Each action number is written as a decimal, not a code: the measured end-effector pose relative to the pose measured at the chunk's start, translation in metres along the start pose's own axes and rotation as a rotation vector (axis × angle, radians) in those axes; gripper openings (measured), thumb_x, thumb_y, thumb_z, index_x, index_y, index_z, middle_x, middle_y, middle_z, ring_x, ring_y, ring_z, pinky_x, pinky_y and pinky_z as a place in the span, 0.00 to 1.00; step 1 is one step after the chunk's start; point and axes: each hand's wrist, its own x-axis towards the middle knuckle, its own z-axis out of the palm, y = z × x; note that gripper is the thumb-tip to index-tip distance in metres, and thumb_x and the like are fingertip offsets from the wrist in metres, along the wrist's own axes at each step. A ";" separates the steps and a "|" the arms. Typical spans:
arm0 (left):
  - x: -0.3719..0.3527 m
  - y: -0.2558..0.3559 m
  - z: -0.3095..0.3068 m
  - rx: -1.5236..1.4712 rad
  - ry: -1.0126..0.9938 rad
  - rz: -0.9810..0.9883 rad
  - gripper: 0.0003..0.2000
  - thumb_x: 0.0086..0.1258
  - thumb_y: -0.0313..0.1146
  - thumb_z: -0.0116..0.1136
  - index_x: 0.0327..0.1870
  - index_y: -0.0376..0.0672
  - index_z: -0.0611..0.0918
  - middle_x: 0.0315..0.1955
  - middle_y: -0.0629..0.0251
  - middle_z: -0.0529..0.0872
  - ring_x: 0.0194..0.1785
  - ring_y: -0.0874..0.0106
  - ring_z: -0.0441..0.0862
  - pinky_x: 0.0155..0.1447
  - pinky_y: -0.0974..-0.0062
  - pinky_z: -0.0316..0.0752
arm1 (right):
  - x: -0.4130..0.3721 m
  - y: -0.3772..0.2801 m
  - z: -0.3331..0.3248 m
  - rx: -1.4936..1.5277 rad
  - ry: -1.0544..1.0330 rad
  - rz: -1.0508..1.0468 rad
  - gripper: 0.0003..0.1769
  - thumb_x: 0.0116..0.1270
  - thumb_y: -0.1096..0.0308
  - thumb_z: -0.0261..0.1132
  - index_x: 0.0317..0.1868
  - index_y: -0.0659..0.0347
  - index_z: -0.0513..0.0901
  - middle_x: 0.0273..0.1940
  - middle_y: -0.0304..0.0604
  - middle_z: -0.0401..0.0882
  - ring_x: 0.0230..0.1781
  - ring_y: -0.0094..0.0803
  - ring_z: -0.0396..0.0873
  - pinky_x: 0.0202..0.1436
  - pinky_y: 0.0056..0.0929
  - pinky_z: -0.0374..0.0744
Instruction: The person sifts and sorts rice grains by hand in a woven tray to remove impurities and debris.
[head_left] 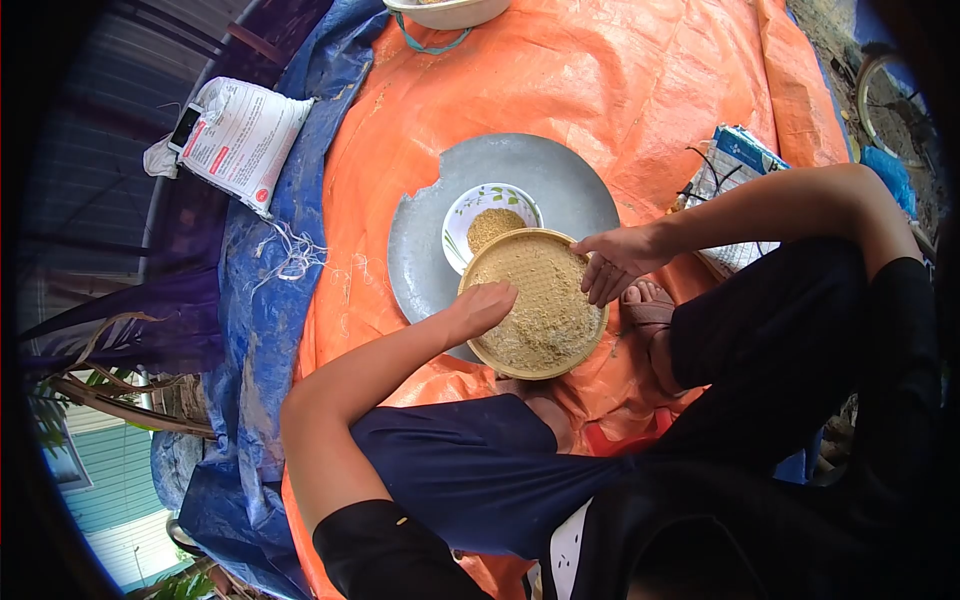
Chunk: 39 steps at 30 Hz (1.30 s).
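Observation:
A round woven sieve (540, 330) with a pale rim holds light-coloured meal, thickest toward its lower half. It overlaps a white bowl with a green leaf pattern (456, 222), which has yellowish grain (492, 226) in it. Reaching across the sieve's left rim, my left hand (485, 308) is closed, its fingers pressed together over the meal. What it pinches, if anything, is hidden. My right hand (618, 258) is open at the upper right rim, thumb apart from the fingers, which point down over the sieve's edge. Below the bowl lies a round grey metal tray (420, 255) with a jagged left edge.
An orange tarp (640, 90) covers the ground, with a blue tarp (240, 400) along its left side. A printed white sack (245, 140) lies at the left with a phone (186, 127) on it. At the top is a pale basin (455, 12); another bag (735, 165) sits right.

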 end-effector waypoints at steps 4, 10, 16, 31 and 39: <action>0.000 0.000 -0.001 0.008 0.005 0.012 0.07 0.69 0.29 0.44 0.40 0.35 0.71 0.37 0.50 0.78 0.44 0.52 0.80 0.47 0.59 0.76 | 0.000 0.000 0.001 0.001 0.009 0.015 0.44 0.71 0.36 0.42 0.59 0.76 0.70 0.58 0.63 0.74 0.60 0.47 0.75 0.66 0.37 0.73; 0.000 0.000 0.001 -0.004 0.021 0.017 0.07 0.69 0.29 0.44 0.40 0.35 0.71 0.37 0.50 0.78 0.44 0.52 0.80 0.47 0.59 0.76 | 0.000 0.001 0.000 -0.005 -0.031 -0.009 0.47 0.71 0.35 0.42 0.64 0.80 0.64 0.61 0.68 0.70 0.63 0.50 0.72 0.68 0.39 0.71; -0.001 0.001 0.000 0.019 0.019 0.028 0.07 0.69 0.28 0.43 0.40 0.35 0.71 0.37 0.50 0.78 0.43 0.52 0.80 0.46 0.58 0.76 | 0.000 0.002 -0.001 -0.006 -0.032 -0.008 0.47 0.71 0.35 0.42 0.64 0.79 0.64 0.61 0.68 0.70 0.63 0.50 0.72 0.68 0.39 0.71; 0.034 0.091 -0.082 -0.268 0.629 0.232 0.10 0.70 0.36 0.55 0.34 0.38 0.74 0.26 0.54 0.77 0.28 0.55 0.78 0.33 0.61 0.74 | 0.001 0.001 0.003 0.203 -0.058 -0.086 0.43 0.74 0.39 0.37 0.61 0.78 0.68 0.58 0.63 0.74 0.61 0.47 0.74 0.69 0.38 0.70; 0.032 0.056 -0.056 -0.216 0.522 0.029 0.10 0.68 0.37 0.55 0.36 0.38 0.75 0.31 0.54 0.78 0.35 0.56 0.80 0.38 0.61 0.75 | -0.001 0.000 0.004 0.186 -0.089 -0.083 0.37 0.77 0.45 0.36 0.58 0.76 0.70 0.56 0.60 0.76 0.59 0.45 0.77 0.66 0.35 0.73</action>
